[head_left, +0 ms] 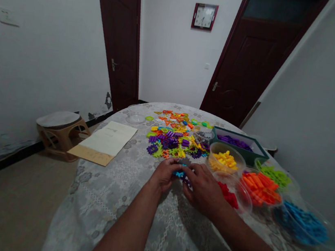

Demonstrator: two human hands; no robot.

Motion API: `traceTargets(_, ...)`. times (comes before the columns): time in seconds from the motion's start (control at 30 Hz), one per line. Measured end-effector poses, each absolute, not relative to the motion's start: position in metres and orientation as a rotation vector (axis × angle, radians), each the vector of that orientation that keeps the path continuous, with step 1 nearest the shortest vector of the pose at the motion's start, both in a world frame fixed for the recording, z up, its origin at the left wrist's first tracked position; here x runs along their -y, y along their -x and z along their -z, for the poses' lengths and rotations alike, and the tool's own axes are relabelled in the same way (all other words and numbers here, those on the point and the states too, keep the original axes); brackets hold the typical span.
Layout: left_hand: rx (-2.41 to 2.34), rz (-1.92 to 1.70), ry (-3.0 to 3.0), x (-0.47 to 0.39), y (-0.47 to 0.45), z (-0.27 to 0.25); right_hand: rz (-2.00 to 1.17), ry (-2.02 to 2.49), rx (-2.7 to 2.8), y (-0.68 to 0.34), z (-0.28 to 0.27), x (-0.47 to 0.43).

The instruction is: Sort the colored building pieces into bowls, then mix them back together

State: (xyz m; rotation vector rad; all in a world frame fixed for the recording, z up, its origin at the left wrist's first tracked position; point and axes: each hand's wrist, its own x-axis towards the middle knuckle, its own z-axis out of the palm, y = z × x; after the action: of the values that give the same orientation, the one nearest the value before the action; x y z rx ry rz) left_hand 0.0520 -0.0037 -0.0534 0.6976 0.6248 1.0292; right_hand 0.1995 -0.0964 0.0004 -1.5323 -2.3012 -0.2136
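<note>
My left hand (164, 174) and my right hand (202, 184) meet over the near middle of the table. Between their fingers is a small blue plastic toy piece (179, 174) with notched edges, pinched from both sides. Something dark purple shows under my right fingers, partly hidden, and I cannot tell whether it is joined to the blue piece. Just beyond the hands lies a heap of gear-shaped plastic pieces (170, 140) in purple, yellow, green and orange. A bowl of red pieces (228, 194) stands beside my right hand.
Clear bowls hold yellow pieces (225, 161), orange pieces (259, 188), green pieces (273, 175) and blue pieces (304, 224) on the right. Behind them is a dark green box (254, 156) with purple pieces. Paper sheets (108, 140) lie at left; a stool (58, 131) stands beyond the table.
</note>
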Motion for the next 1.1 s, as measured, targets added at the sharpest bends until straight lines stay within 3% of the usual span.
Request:
traceTargets(0.23, -0.649, -0.998, -0.455, -0.005, -0.050, 0.057, 0.001, 1.615, 2.289, -0.277, -0.032, 0.070)
traceTargets(0.47, -0.589, -0.921, -0.338, -0.005, -0.051, 0.057, 0.541, 1.929, 1.792, -0.381, -0.074, -0.024)
traceTargets(0.57, -0.566, -0.920, -0.331, -0.003, -0.051, 0.056, 0.547, 1.929, 1.695, -0.380, -0.075, -0.030)
traceTargets(0.67, -0.554, -0.920, -0.332, -0.002, -0.051, 0.055, 0.315, 1.867, 1.834, -0.343, -0.061, -0.015)
traceTargets(0.8, -0.492, -0.897, -0.364, -0.001, -0.052, 0.055, -0.308, 1.635, 2.092, -0.273, -0.033, 0.016)
traceTargets(0.93, -0.467, -0.889, -0.406, 0.000, -0.053, 0.057, -0.750, 1.638, 1.936, -0.240, -0.019, 0.023)
traceTargets(1.1, -0.580, -0.935, -0.426, -0.003, -0.057, 0.060, -0.970, 1.745, 1.722, -0.268, -0.031, -0.010)
